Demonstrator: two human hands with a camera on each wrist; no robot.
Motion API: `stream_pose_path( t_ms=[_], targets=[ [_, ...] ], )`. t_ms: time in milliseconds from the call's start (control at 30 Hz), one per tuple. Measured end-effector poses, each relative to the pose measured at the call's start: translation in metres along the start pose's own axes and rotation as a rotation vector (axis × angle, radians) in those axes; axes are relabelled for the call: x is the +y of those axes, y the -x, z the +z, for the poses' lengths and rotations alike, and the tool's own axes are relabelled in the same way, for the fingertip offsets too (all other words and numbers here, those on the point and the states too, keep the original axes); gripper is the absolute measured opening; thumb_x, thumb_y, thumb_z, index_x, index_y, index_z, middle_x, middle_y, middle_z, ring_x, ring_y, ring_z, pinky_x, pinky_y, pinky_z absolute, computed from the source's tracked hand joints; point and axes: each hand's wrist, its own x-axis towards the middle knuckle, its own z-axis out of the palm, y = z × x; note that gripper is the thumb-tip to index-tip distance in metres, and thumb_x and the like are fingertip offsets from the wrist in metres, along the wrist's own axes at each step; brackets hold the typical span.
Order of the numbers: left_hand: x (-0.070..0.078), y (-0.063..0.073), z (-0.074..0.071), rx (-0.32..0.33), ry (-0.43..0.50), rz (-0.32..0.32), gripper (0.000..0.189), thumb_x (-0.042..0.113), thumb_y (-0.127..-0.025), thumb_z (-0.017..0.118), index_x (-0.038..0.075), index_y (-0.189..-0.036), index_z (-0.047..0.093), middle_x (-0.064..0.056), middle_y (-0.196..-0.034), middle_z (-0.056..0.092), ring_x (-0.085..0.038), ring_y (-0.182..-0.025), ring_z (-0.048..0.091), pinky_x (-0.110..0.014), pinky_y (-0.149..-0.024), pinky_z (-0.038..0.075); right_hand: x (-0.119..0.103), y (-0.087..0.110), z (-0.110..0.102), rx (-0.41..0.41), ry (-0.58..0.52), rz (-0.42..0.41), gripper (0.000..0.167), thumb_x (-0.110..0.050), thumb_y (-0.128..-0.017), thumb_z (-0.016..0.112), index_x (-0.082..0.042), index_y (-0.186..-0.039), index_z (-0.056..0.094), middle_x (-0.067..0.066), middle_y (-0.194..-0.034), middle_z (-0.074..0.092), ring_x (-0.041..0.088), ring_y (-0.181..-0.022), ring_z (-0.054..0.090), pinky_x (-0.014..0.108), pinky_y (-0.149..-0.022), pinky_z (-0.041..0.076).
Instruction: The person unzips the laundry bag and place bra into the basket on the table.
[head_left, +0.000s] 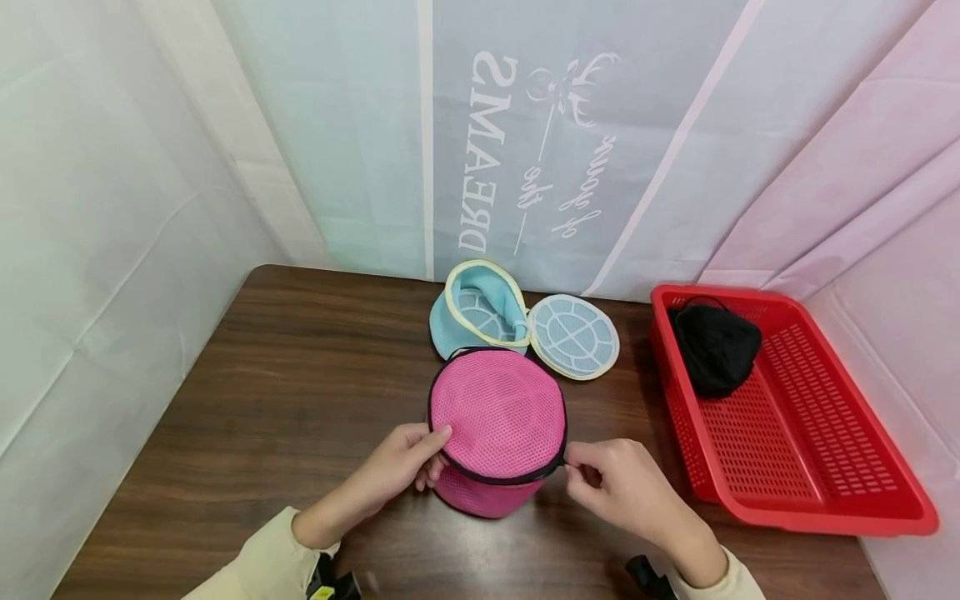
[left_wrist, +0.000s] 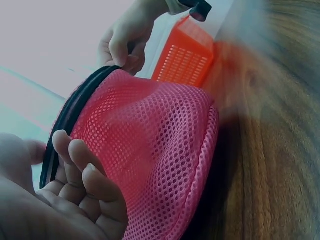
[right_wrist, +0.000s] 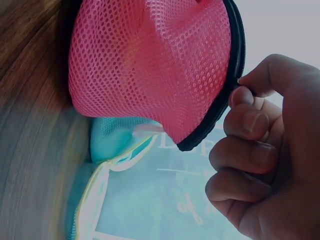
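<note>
A round pink mesh bag [head_left: 497, 425] with a black zipper rim stands on the brown wooden table [head_left: 285, 392], lid on top. My left hand [head_left: 408, 458] holds its left side, thumb on the rim and fingers [left_wrist: 82, 170] curled against the mesh wall [left_wrist: 150, 150]. On the right, my right hand [head_left: 607, 479] pinches the black zipper edge [right_wrist: 235, 85] between thumb and forefinger. Pink mesh [right_wrist: 150, 60] fills the right wrist view.
Behind the pink bag lies an open blue mesh bag [head_left: 476, 312] with a yellow rim, its round lid [head_left: 573, 336] flopped to the right. A red plastic basket [head_left: 795, 442] at the right holds a black cloth [head_left: 712, 346]. Curtains close the back and sides.
</note>
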Motion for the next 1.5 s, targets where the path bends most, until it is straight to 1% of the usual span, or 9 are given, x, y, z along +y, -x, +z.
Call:
stream_pose_path(
  t_ms=[200, 300, 500, 767, 867, 1067, 1200, 1433, 1500],
  targets=[
    [0.001, 0.001, -0.005, -0.081, 0.008, 0.079, 0.026, 0.016, -0.103, 0.056, -0.003, -0.085, 0.054, -0.002, -0.07, 0.055, -0.01, -0.061, 0.053, -0.021, -0.053, 0.044, -0.002, -0.001, 0.0, -0.027, -0.037, -0.017, 0.042, -0.001, -0.073, 0.07, -0.033, -0.067, 0.043, -0.027, -0.063, 0.028, -0.011, -0.056, 0.029, 0.006, -0.051, 0.02],
    [0.001, 0.001, -0.006, -0.082, 0.0, 0.09, 0.024, 0.014, -0.103, 0.057, -0.004, -0.087, 0.054, -0.002, -0.071, 0.054, -0.009, -0.062, 0.054, -0.021, -0.053, 0.045, -0.004, -0.001, 0.001, -0.038, -0.069, -0.046, 0.042, 0.0, -0.074, 0.071, -0.031, -0.067, 0.043, -0.026, -0.063, 0.027, -0.012, -0.057, 0.027, 0.006, -0.051, 0.019],
    [0.0, 0.0, -0.007, -0.034, -0.009, 0.066, 0.033, 0.018, -0.106, 0.055, -0.007, -0.085, 0.051, -0.002, -0.069, 0.052, -0.01, -0.06, 0.052, -0.021, -0.052, 0.044, -0.006, -0.001, 0.004, -0.073, -0.15, -0.086, 0.041, 0.001, -0.076, 0.071, -0.03, -0.069, 0.046, -0.023, -0.062, 0.029, -0.013, -0.058, 0.027, 0.005, -0.051, 0.019],
    [-0.002, 0.001, -0.008, -0.035, -0.017, -0.005, 0.037, 0.022, -0.109, 0.05, -0.004, -0.082, 0.058, 0.0, -0.067, 0.055, -0.008, -0.058, 0.051, -0.019, -0.052, 0.044, -0.009, -0.005, 0.009, -0.149, -0.18, -0.097, 0.039, -0.003, -0.085, 0.072, -0.03, -0.071, 0.047, -0.022, -0.063, 0.033, -0.013, -0.059, 0.03, 0.005, -0.051, 0.022],
    [-0.003, 0.002, -0.008, -0.093, -0.034, -0.003, 0.036, 0.022, -0.107, 0.053, -0.005, -0.084, 0.06, 0.001, -0.067, 0.058, -0.007, -0.059, 0.051, -0.019, -0.052, 0.043, -0.01, -0.006, 0.011, -0.16, -0.19, -0.1, 0.038, -0.004, -0.086, 0.072, -0.03, -0.072, 0.048, -0.023, -0.063, 0.033, -0.013, -0.059, 0.031, 0.005, -0.051, 0.022],
    [-0.008, 0.004, -0.007, -0.293, -0.064, 0.039, 0.037, 0.018, -0.106, 0.054, -0.013, -0.088, 0.064, 0.004, -0.066, 0.06, -0.004, -0.056, 0.051, -0.018, -0.05, 0.044, -0.012, -0.006, 0.015, -0.137, -0.183, -0.136, 0.037, -0.005, -0.086, 0.073, -0.029, -0.073, 0.048, -0.023, -0.064, 0.033, -0.015, -0.06, 0.029, 0.004, -0.051, 0.022],
    [-0.009, 0.004, -0.003, -0.337, -0.055, 0.037, 0.042, 0.02, -0.107, 0.054, -0.015, -0.087, 0.066, 0.003, -0.066, 0.062, -0.004, -0.055, 0.052, -0.017, -0.05, 0.044, -0.014, -0.008, 0.017, -0.116, -0.183, -0.161, 0.036, -0.005, -0.086, 0.073, -0.03, -0.074, 0.05, -0.022, -0.063, 0.034, -0.015, -0.06, 0.03, 0.004, -0.051, 0.023],
    [-0.011, 0.004, 0.003, -0.422, -0.067, 0.087, 0.036, 0.014, -0.103, 0.06, -0.013, -0.081, 0.067, -0.025, -0.068, 0.062, -0.005, -0.056, 0.053, -0.019, -0.049, 0.044, -0.018, -0.01, 0.019, -0.113, -0.19, -0.162, 0.036, -0.007, -0.087, 0.074, -0.03, -0.072, 0.049, -0.02, -0.061, 0.035, -0.015, -0.059, 0.029, 0.005, -0.049, 0.024],
    [-0.012, 0.004, 0.004, -0.427, -0.069, 0.102, 0.035, 0.014, -0.103, 0.06, -0.011, -0.079, 0.067, -0.029, -0.069, 0.061, -0.005, -0.057, 0.053, -0.019, -0.049, 0.044, -0.019, -0.01, 0.02, -0.112, -0.186, -0.166, 0.036, -0.007, -0.087, 0.074, -0.03, -0.072, 0.05, -0.022, -0.062, 0.036, -0.016, -0.059, 0.03, 0.004, -0.05, 0.024]
  ],
)
